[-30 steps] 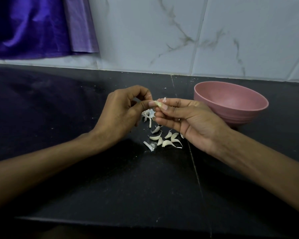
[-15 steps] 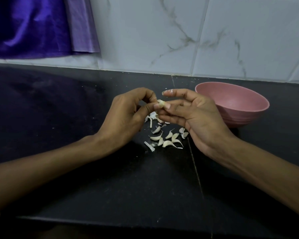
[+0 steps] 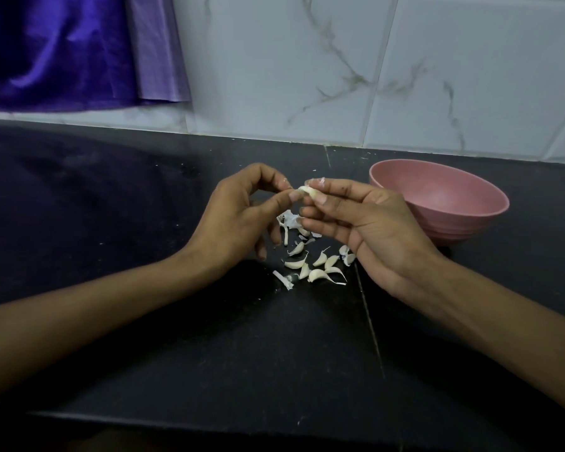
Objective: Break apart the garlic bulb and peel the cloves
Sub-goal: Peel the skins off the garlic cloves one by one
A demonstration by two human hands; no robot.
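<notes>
Peeling one clove (image 3: 308, 191), both hands pinching it.
Left hand (image 3: 238, 220) at its tip, right hand (image 3: 356, 220) on the body; long axis runs hand-to-hand.

- One garlic clove (image 3: 308, 191) held up between the two hands.
- About nine loose cloves (image 3: 318, 275) lying on the worktop (image 3: 144, 337); the ones partly under the hands cannot be counted for sure.
- A few scraps of papery skin (image 3: 289, 220) among them, too small and tangled to number.
- One pink bowl (image 3: 437, 203).
- Two hands: left hand (image 3: 238, 216), right hand (image 3: 366, 223).
- One purple cloth (image 3: 62, 50).
</notes>
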